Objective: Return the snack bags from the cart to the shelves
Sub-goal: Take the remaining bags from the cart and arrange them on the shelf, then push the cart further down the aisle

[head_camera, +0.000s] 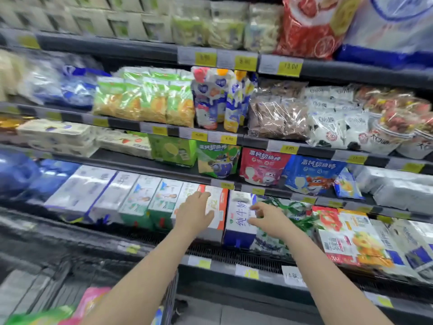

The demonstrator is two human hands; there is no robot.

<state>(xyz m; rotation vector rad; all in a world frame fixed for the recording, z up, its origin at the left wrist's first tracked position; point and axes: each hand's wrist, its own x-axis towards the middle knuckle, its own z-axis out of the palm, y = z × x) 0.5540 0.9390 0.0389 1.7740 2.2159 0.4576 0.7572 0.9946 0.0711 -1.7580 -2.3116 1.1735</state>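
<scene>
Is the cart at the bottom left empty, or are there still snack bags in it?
Not empty: a pink snack bag and a green snack bag lie in the wire cart. Both hands are at the shelf.

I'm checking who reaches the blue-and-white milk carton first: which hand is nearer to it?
Right. The right hand has its fingers over the blue-and-white milk carton; the left hand lies on the neighbouring orange-edged carton.
</scene>
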